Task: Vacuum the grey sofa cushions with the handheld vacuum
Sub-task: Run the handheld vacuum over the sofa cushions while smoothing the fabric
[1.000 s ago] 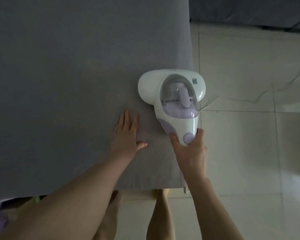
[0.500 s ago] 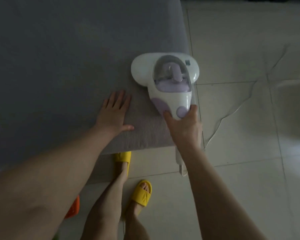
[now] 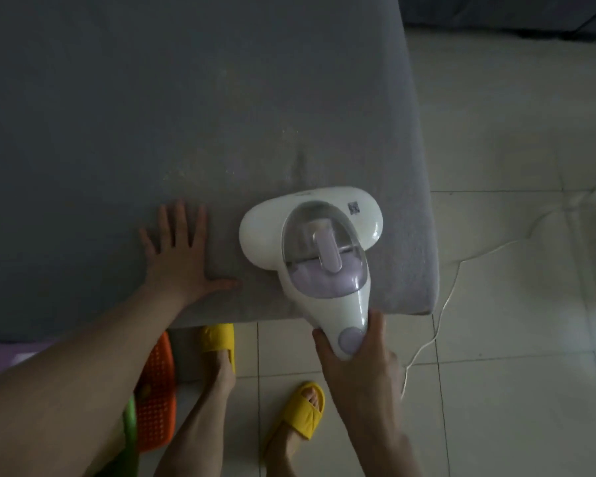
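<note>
A white and lilac handheld vacuum [image 3: 319,242] lies with its wide head flat on the grey sofa cushion [image 3: 152,115], near the cushion's front right corner. Its handle sticks out past the front edge. My right hand [image 3: 355,359] grips that handle from below, thumb on the left side, fingers on the right. My left hand [image 3: 181,259] rests flat on the cushion with fingers spread, a little to the left of the vacuum head.
A thin white cord [image 3: 441,325] trails from the vacuum across the pale tiled floor [image 3: 513,373] on the right. Below the cushion edge stand my feet in yellow slippers [image 3: 298,418], beside an orange perforated object [image 3: 155,394]. Dark furniture [image 3: 516,12] sits at the top right.
The vacuum has been drawn back toward the cushion's front edge, so the handle and my right hand now hang off it. My left hand stays flat on the cushion, fingers wider apart.
</note>
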